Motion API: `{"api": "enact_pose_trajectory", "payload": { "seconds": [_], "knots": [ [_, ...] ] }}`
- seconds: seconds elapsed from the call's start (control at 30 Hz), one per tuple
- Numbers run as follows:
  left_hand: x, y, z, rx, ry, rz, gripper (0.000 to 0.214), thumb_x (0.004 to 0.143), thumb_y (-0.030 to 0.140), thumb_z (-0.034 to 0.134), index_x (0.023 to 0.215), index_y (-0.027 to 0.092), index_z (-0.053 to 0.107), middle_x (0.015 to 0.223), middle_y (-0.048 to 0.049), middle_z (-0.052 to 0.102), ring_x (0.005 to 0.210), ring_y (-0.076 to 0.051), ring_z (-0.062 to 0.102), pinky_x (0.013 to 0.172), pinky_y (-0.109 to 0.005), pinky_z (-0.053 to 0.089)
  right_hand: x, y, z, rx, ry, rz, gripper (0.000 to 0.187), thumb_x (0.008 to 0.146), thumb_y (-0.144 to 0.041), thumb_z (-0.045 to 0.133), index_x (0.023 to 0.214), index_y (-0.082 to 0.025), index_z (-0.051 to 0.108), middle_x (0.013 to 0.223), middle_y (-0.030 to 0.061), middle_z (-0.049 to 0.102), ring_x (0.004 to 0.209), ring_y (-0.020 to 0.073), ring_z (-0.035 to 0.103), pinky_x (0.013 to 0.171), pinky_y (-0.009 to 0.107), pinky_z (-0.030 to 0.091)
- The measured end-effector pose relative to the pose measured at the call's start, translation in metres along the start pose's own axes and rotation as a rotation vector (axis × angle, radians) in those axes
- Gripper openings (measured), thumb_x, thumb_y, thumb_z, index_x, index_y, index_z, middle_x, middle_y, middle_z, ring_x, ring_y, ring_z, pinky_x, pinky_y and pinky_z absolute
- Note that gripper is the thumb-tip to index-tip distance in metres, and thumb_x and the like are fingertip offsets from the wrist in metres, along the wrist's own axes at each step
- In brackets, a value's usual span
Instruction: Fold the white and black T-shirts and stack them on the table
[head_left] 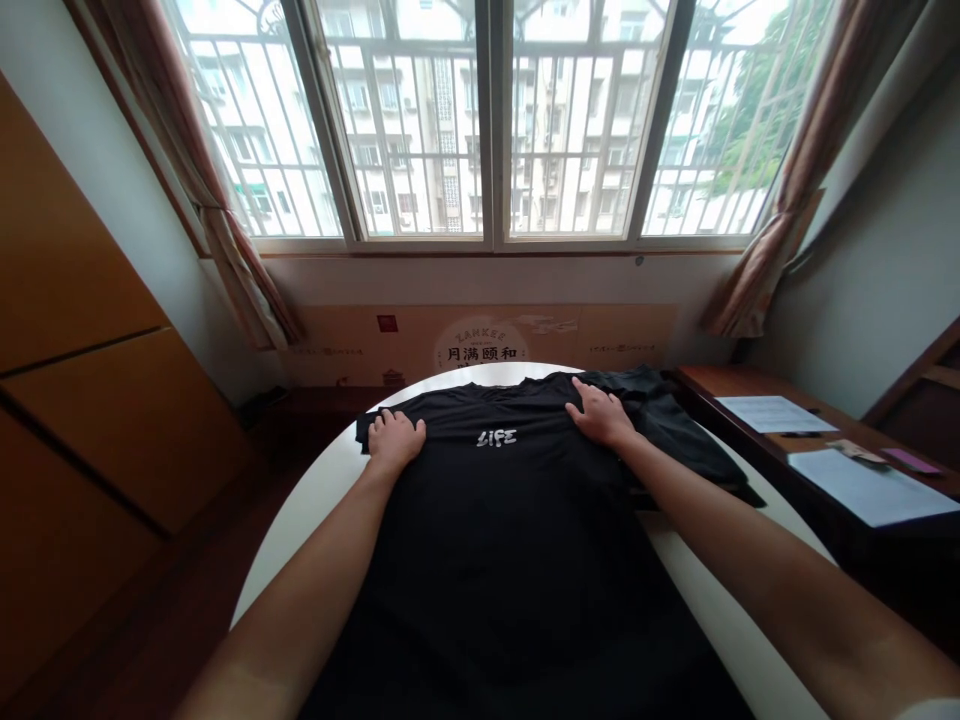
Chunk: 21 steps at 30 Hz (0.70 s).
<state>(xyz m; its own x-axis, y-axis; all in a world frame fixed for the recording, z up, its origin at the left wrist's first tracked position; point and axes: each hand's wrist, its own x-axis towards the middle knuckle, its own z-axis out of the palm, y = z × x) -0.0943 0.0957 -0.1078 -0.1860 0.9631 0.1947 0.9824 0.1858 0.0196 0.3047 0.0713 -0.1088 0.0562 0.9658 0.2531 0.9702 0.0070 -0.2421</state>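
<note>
A black T-shirt (510,520) with small white lettering lies spread on a round white table (300,520), its collar at the far side. My left hand (394,440) rests on the shirt's left shoulder with its fingers curled down onto the cloth. Fingers spread, my right hand (598,412) lies flat on the right shoulder. Neither hand lifts the cloth. More black fabric (675,430) is bunched beyond my right hand, at the table's far right.
A dark wooden desk (720,385) at the right carries sheets of paper (772,413) and a pen. A printed cardboard panel (480,345) leans under the barred window (487,120). Wooden cabinets (90,400) fill the left side. Curtains hang at both window edges.
</note>
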Motion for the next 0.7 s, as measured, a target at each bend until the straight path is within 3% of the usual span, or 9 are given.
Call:
{"api": "enact_pose_trajectory", "payload": {
  "seconds": [0.1,0.2,0.33,0.47,0.57,0.7],
  "knots": [
    [-0.006,0.009,-0.004,-0.026,0.098,0.194,0.053,0.101,0.035,0.042,0.141,0.005,0.061,0.158,-0.0234,0.053,0.147,-0.034,0.049,0.123,-0.042,0.033,-0.006,0.006,-0.011,0.076,0.202,0.136,0.058,0.104,-0.034,0.041,0.158,-0.013,0.047,0.147,0.0181,0.065,0.135,0.0312,0.06,0.116,0.046,0.04],
    [-0.009,0.019,-0.005,-0.068,0.105,0.231,0.051,0.102,0.034,0.041,0.139,0.007,0.062,0.15,-0.0207,0.061,0.14,-0.031,0.056,0.119,-0.04,0.037,-0.011,0.025,-0.023,0.036,0.259,0.351,0.057,0.099,-0.035,0.047,0.15,-0.011,0.056,0.139,0.0224,0.068,0.131,0.039,0.06,0.107,0.052,0.047],
    [-0.009,0.026,-0.002,-0.092,0.031,0.152,0.051,0.101,0.037,0.041,0.134,0.005,0.064,0.139,-0.0216,0.067,0.131,-0.035,0.061,0.11,-0.042,0.045,-0.012,0.06,-0.032,-0.06,0.157,0.469,0.063,0.096,-0.042,0.056,0.149,-0.008,0.057,0.143,0.0257,0.064,0.135,0.0453,0.055,0.103,0.056,0.05],
    [-0.007,0.024,0.001,-0.103,0.023,0.147,0.052,0.101,0.037,0.041,0.134,0.004,0.063,0.141,-0.0227,0.066,0.131,-0.036,0.06,0.108,-0.043,0.046,0.001,0.085,-0.036,0.045,-0.008,0.466,0.054,0.093,-0.049,0.062,0.126,-0.009,0.074,0.127,0.0244,0.073,0.12,0.0414,0.068,0.095,0.046,0.055],
    [-0.007,0.023,0.002,-0.108,0.018,0.152,0.053,0.102,0.037,0.04,0.135,0.003,0.062,0.142,-0.0231,0.065,0.132,-0.036,0.059,0.109,-0.043,0.045,0.015,0.091,-0.041,0.097,-0.036,0.466,0.041,0.089,-0.04,0.069,0.113,-0.009,0.079,0.113,0.0232,0.077,0.109,0.0382,0.073,0.088,0.041,0.057],
    [-0.008,0.023,0.002,-0.119,0.015,0.155,0.053,0.102,0.036,0.041,0.136,0.003,0.062,0.141,-0.0231,0.065,0.132,-0.036,0.06,0.109,-0.043,0.045,0.027,0.087,-0.047,0.173,-0.017,0.486,0.042,0.083,-0.035,0.078,0.113,-0.005,0.077,0.109,0.0237,0.076,0.102,0.0353,0.074,0.077,0.038,0.058]
  ]
}}
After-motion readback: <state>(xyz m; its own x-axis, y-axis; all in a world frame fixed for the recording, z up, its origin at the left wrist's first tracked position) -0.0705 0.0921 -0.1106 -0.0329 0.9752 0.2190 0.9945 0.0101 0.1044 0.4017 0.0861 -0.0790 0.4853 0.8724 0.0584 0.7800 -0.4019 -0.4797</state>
